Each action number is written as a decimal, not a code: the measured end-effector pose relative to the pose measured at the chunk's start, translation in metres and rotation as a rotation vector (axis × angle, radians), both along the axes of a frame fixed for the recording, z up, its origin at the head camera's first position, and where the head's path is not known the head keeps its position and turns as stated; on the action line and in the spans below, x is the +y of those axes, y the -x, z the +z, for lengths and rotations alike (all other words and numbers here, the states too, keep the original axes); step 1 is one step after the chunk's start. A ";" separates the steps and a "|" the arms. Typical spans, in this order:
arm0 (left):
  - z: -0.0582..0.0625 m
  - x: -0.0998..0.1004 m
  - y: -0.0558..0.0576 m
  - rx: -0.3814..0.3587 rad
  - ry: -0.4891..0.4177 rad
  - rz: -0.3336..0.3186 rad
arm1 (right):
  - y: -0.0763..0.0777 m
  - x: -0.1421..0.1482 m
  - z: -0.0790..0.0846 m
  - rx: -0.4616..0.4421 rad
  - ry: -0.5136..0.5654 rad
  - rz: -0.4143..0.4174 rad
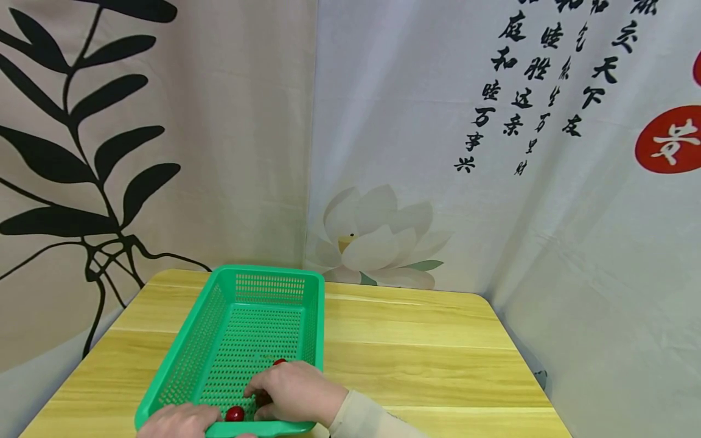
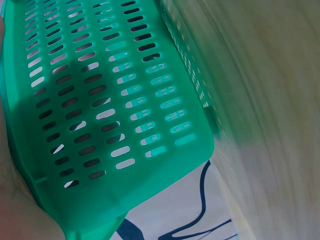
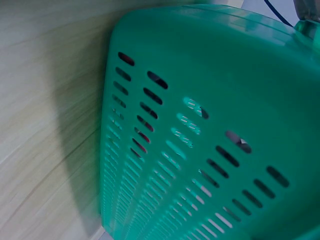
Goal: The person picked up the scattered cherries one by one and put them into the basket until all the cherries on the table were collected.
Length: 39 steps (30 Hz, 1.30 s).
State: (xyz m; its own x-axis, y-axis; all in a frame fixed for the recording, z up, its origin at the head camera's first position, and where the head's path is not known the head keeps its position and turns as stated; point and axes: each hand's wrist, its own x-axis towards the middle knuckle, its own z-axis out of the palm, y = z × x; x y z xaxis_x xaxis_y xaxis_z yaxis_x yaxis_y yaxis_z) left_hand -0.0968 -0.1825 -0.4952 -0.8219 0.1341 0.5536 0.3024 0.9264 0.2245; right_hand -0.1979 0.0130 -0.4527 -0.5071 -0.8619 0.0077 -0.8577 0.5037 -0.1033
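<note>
A green plastic basket [image 1: 263,322] with slotted walls lies on the wooden table. At its near left corner my left hand [image 1: 177,421] holds the rim, fingers over the edge. Inside the near end my right hand [image 1: 298,392] bends its fingers down toward the basket floor; whether anything is between them is hidden. Just left of those fingers is a shiny red ball-shaped thing [image 1: 235,413]. Another red piece [image 1: 280,361] peeks out behind the right hand, mostly covered. Both wrist views show the basket's slotted outer walls [image 2: 165,185] [image 3: 210,75] close up.
The yellow wooden table [image 1: 427,353] extends to the right of the basket. Behind it hangs a pale cloth backdrop [image 1: 263,152] with printed black leaves, a lotus and written characters. The basket's far end reaches near the table's back edge.
</note>
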 end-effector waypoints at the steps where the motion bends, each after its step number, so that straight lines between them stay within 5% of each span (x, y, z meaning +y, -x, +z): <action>1: 0.000 0.000 0.000 0.004 -0.002 0.000 | 0.000 0.000 0.000 0.000 0.000 0.000; 25: -0.001 0.002 -0.001 0.012 -0.028 0.023 | 0.000 0.000 0.000 0.016 0.008 0.009; 35: -0.006 0.008 0.001 0.155 -0.075 0.045 | -0.001 0.003 0.001 0.035 0.057 0.025; 39: -0.006 0.008 0.001 0.152 -0.077 0.056 | -0.001 0.003 0.002 0.037 0.085 0.032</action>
State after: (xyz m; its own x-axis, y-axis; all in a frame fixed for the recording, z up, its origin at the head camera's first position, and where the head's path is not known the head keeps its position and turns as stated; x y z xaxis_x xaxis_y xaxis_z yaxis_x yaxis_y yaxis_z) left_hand -0.0978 -0.1744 -0.5015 -0.7332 0.0430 0.6787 0.2863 0.9247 0.2508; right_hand -0.1966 0.0162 -0.4510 -0.4772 -0.8732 0.0993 -0.8773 0.4667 -0.1124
